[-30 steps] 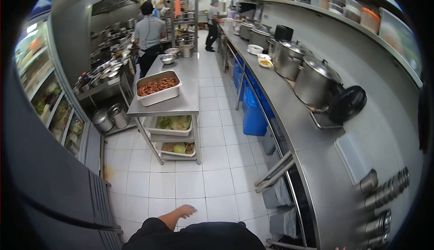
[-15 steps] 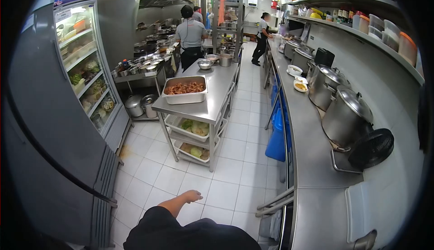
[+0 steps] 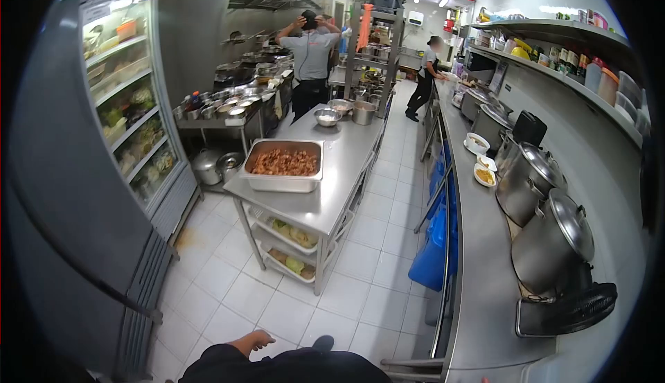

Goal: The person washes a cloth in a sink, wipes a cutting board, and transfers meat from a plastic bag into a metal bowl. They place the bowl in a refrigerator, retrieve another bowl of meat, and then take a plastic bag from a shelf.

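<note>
My left hand (image 3: 261,339) hangs low in front of my dark-clothed body, over the white tiled floor (image 3: 277,310). Its fingers are loosely bent and apart, and I see nothing held in them. Ahead of it stands a steel work table (image 3: 346,175). On the near end of that table rests a deep steel pan (image 3: 282,183) filled with browned pieces of food (image 3: 284,162). Shelves under the tabletop carry white trays (image 3: 284,236) with green vegetables (image 3: 294,233). My right hand is out of the frame.
A glass-door fridge (image 3: 125,99) and a grey cabinet (image 3: 76,196) line the left. Along the right counter (image 3: 478,300) stand big lidded pots (image 3: 554,244) and a black fan (image 3: 582,310). One person (image 3: 312,57) is by the stove, another (image 3: 424,78) at the counter.
My view has moved closer to the work table and the pan. The left hand has drawn lower and nearer my body. The person by the stove has raised both hands to the head.
</note>
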`<state>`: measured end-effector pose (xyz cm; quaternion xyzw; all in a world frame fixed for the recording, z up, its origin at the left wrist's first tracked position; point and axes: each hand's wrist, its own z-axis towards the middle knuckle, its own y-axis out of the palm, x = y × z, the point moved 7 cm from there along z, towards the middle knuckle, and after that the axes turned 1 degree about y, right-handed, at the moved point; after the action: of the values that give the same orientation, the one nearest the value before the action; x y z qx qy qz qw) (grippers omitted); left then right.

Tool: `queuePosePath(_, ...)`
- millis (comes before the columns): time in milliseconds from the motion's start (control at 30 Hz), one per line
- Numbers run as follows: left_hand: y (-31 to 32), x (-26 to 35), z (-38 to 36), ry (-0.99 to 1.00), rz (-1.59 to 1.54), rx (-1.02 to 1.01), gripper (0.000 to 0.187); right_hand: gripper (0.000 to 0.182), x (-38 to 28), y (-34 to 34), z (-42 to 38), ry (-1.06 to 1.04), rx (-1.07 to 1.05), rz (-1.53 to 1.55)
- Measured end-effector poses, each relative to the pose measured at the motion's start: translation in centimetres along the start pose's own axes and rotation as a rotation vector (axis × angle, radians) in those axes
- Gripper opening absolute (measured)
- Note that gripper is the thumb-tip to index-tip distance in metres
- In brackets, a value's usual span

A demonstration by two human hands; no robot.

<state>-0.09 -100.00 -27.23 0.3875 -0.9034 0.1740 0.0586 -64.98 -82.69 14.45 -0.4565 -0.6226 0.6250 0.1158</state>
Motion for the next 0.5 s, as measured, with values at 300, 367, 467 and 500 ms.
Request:
queuePosePath(300,-8.4,37.2,-11.0,1.063,0.011,0.172,0.053,0.043,-13.9,3.9,11.4,-0.110,-0.022,0.113)
queuePosePath(367,-8.4,43.7,-15.4,1.080,0.000,0.057,0.054,0.043,-15.3,4.1,13.7,-0.092,-0.035,0.117)
queuePosePath(467,-9.2,50.7,-19.3,1.102,0.137,0.046,0.053,0.042,-16.9,3.8,16.8,-0.072,-0.004,0.119)
queuePosePath(500,-9.4,52.3,-19.4,1.103,0.173,0.058,0.053,0.042,-17.3,3.7,18.1,-0.067,0.011,0.118)
